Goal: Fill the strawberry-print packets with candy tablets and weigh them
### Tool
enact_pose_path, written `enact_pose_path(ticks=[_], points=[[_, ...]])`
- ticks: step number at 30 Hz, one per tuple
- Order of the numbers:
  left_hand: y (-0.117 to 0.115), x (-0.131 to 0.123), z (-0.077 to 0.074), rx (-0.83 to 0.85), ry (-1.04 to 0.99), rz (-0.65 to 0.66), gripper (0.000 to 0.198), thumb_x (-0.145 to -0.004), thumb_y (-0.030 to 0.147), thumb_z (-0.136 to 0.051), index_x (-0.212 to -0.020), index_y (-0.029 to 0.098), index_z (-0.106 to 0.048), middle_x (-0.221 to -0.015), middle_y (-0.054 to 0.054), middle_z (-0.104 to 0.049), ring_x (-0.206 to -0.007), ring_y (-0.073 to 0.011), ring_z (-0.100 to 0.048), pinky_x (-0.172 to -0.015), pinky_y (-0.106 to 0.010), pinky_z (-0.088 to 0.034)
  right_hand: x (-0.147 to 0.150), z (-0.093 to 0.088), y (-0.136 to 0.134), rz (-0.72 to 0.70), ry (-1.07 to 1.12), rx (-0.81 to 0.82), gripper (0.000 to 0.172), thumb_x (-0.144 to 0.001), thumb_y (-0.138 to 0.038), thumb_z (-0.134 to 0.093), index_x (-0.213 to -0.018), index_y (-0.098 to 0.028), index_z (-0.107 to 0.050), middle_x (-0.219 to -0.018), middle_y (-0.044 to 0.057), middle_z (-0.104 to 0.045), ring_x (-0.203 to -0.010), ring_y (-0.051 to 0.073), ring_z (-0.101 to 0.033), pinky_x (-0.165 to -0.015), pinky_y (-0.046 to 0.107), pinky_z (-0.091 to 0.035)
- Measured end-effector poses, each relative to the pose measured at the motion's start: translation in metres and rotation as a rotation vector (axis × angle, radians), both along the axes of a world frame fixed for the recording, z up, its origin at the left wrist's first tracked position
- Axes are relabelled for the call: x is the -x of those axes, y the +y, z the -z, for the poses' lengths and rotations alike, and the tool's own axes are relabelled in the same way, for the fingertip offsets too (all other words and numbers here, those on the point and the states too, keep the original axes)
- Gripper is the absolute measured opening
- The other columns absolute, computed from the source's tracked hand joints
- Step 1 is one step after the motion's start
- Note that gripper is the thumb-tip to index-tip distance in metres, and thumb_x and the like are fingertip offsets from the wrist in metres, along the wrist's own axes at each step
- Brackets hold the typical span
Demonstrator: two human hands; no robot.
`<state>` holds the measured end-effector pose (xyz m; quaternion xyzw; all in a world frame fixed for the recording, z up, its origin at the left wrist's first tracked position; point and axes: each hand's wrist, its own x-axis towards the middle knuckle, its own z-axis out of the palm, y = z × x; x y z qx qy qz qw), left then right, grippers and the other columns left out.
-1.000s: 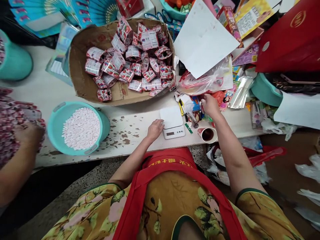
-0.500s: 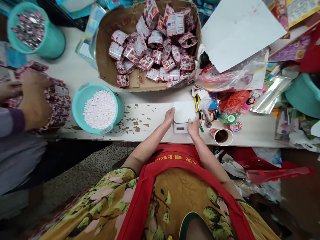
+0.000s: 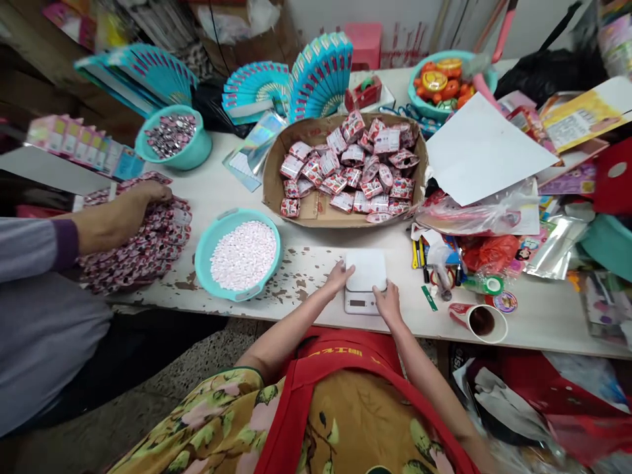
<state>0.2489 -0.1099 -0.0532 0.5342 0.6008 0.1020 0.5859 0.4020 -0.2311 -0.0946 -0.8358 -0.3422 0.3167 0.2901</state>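
A white digital kitchen scale (image 3: 365, 270) lies flat on the table in front of me, its small display facing me. My left hand (image 3: 338, 277) grips its left edge, with the thumb at the rim of the weighing plate. On the other side my right hand (image 3: 389, 303) is closed on the near right edge. Nothing rests on the plate. To the left stands a turquoise basin (image 3: 201, 263) of small white pieces resembling tablets or candies. Behind the scale is a cut-down cardboard box (image 3: 296, 220) holding several strawberry-printed packets (image 3: 340, 202).
At left, a co-worker's hand (image 3: 123, 214) is over rows of packets (image 3: 168, 243). A paper cup (image 3: 486, 324) of dark liquid stands near the front edge at right. Tape (image 3: 492, 284), pens and plastic wrappers clutter that side. A turquoise bucket (image 3: 190, 155) holds shiny wrapped pieces.
My view has tilted up, showing more of the table's back. Held in both hands, the scale has slid left, away from the pens. The co-worker's hand has moved over the packets.
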Motion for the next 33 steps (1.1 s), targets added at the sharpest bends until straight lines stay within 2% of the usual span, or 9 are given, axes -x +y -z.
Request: enact_pose_path(ticks=[3,6,11,15,19,23,26,28,33], points=[[0.035,0.031,-0.032,-0.308,0.105,0.17,0.076,-0.083,0.049,-0.065,-0.146,0.014,-0.043,-0.144,-0.021,-0.048,-0.136,-0.0357,-0.043,-0.114,-0.048,-0.033,0.005,-0.021,0.007,0.032,-0.044,-0.132,0.06,-0.082,-0.047,-0.052,-0.129,-0.01,-0.053,-0.126,0.025,-0.057,-0.121,0.037,-0.053,-0.105,0.056,-0.043],[0.101,0.041,-0.069,-0.702,0.141,0.294,0.063,-0.091,0.048,-0.055,-0.145,0.017,-0.043,-0.141,-0.017,-0.051,-0.132,-0.031,-0.045,-0.113,-0.046,-0.034,-0.012,-0.058,0.044,0.032,-0.165,-0.359,0.058,-0.088,-0.05,-0.05,-0.133,-0.014,-0.051,-0.131,0.022,-0.056,-0.123,0.034,-0.053,-0.105,0.055,-0.044],[0.25,0.006,-0.113,-0.988,0.165,0.406,0.064,-0.095,0.051,-0.048,-0.145,0.014,-0.04,-0.144,-0.017,-0.05,-0.134,-0.03,-0.044,-0.114,-0.045,-0.032,-0.078,-0.118,0.179,-0.04,-0.364,-0.633,0.058,-0.089,-0.048,-0.056,-0.137,-0.017,-0.049,-0.131,0.017,-0.06,-0.125,0.029,-0.054,-0.11,0.05,-0.041],[0.351,-0.047,-0.125,-0.964,0.216,0.456,0.067,-0.096,0.055,-0.041,-0.147,0.012,-0.039,-0.146,-0.018,-0.048,-0.137,-0.0312,-0.042,-0.115,-0.047,-0.031,-0.141,-0.132,0.297,0.057,-0.291,-0.558,0.063,-0.085,-0.048,-0.058,-0.134,-0.01,-0.05,-0.131,0.02,-0.061,-0.122,0.029,-0.057,-0.107,0.048,-0.043],[0.418,-0.097,-0.114,-0.891,0.259,0.511,0.066,-0.097,0.057,-0.033,-0.144,0.012,-0.043,-0.144,-0.019,-0.051,-0.135,-0.0318,-0.046,-0.112,-0.046,-0.034,-0.191,-0.125,0.385,0.099,-0.232,-0.425,0.056,-0.084,-0.052,-0.057,-0.121,-0.009,-0.057,-0.117,0.019,-0.066,-0.11,0.03,-0.062,-0.101,0.047,-0.047],[0.456,-0.128,-0.077,-0.799,0.224,0.589,0.062,-0.097,0.061,-0.028,-0.134,0.018,-0.054,-0.139,-0.015,-0.058,-0.13,-0.0295,-0.052,-0.11,-0.043,-0.037,-0.208,-0.101,0.433,0.118,-0.284,-0.342,0.064,-0.079,-0.057,-0.061,-0.121,-0.009,-0.059,-0.12,0.022,-0.06,-0.111,0.033,-0.059,-0.102,0.05,-0.045],[0.469,-0.134,-0.049,-0.703,0.239,0.572,0.072,-0.091,0.073,-0.031,-0.14,0.023,-0.049,-0.134,-0.014,-0.062,-0.125,-0.0336,-0.057,-0.105,-0.046,-0.041,-0.194,-0.079,0.442,0.103,-0.389,-0.284,0.077,-0.076,-0.064,-0.063,-0.134,-0.013,-0.052,-0.134,0.023,-0.047,-0.121,0.036,-0.053,-0.104,0.052,-0.042],[0.475,-0.131,-0.037,-0.631,0.262,0.563,0.078,-0.087,0.077,-0.036,-0.147,0.027,-0.04,-0.134,-0.014,-0.062,-0.123,-0.0349,-0.059,-0.102,-0.047,-0.043,-0.174,-0.07,0.44,0.019,-0.457,-0.244,0.074,-0.078,-0.069,-0.059,-0.132,-0.019,-0.054,-0.135,0.02,-0.046,-0.122,0.038,-0.052,-0.104,0.056,-0.042],[0.474,-0.101,-0.021,-0.503,0.164,0.679,0.08,-0.084,0.059,-0.054,-0.153,0.025,-0.032,-0.137,-0.01,-0.061,-0.118,-0.0276,-0.062,-0.102,-0.037,-0.045,-0.123,-0.071,0.432,-0.203,-0.481,-0.127,0.071,-0.077,-0.078,-0.055,-0.117,-0.02,-0.066,-0.148,0.019,-0.037,-0.129,0.045,-0.046,-0.105,0.067,-0.034]])
